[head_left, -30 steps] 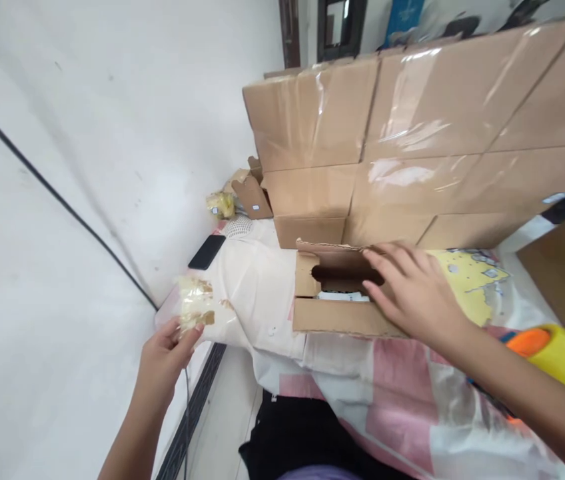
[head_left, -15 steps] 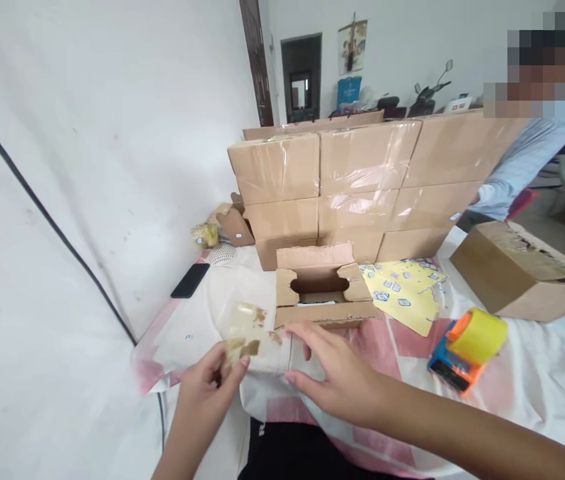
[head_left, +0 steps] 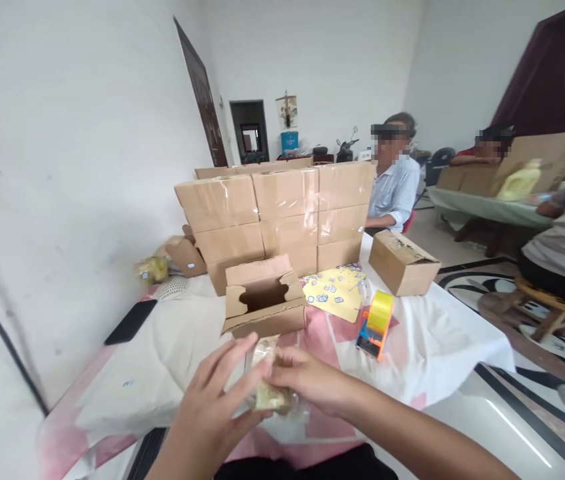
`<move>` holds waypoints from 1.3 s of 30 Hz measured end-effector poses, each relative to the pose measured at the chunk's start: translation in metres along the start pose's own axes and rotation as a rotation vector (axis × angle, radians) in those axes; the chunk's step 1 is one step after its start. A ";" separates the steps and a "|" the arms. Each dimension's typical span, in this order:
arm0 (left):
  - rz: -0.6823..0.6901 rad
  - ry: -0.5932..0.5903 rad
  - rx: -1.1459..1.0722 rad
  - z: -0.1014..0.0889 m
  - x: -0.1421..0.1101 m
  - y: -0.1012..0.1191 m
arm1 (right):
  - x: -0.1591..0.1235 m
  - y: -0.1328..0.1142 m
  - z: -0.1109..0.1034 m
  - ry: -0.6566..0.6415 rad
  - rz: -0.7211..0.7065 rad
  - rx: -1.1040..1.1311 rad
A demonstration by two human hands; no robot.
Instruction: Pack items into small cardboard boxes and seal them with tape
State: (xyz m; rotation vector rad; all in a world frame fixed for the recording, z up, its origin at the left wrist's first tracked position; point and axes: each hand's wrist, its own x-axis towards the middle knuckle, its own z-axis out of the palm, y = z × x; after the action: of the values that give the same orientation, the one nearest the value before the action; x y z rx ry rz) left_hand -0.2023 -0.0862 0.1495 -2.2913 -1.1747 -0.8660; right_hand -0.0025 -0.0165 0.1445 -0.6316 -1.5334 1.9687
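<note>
In front of my body, just this side of the open cardboard box [head_left: 262,319], both hands are on a crumpled clear plastic packet [head_left: 268,393] with yellowish-brown patches. My right hand [head_left: 307,377] pinches its right side between thumb and fingers. From the left, my left hand [head_left: 217,393] curls round the packet, thumb below and fingers above, the upper fingers somewhat spread. The packet's contents are too blurred to make out. The box's flaps stand up and its inside is dark.
A wall of taped cardboard boxes [head_left: 282,220] stands behind. To the right lie a yellow sheet with stickers [head_left: 335,293], a tape dispenser [head_left: 377,323] and another carton [head_left: 405,263]. A black phone [head_left: 130,321] lies left. A person in a light-blue shirt [head_left: 397,190] sits beyond; others sit farther right.
The plastic packet has come off the tabletop into both hands, closer to my body. My right hand has closed on it. The view has swung right, showing more of the room.
</note>
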 end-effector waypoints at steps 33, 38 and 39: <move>-0.189 -0.093 -0.449 0.067 0.009 0.081 | -0.074 0.056 -0.030 0.596 -0.187 -0.038; -0.536 -0.229 -0.685 0.070 0.010 0.084 | -0.076 0.059 -0.028 0.480 -0.173 -0.098; -0.563 -0.257 -0.708 0.071 0.010 0.084 | -0.074 0.063 -0.028 0.470 -0.189 -0.137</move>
State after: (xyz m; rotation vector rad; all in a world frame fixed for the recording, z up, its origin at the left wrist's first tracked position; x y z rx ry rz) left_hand -0.1041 -0.0837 0.0985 -2.7078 -1.9277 -1.3970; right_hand 0.0610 -0.0588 0.0782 -0.8970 -1.3786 1.4538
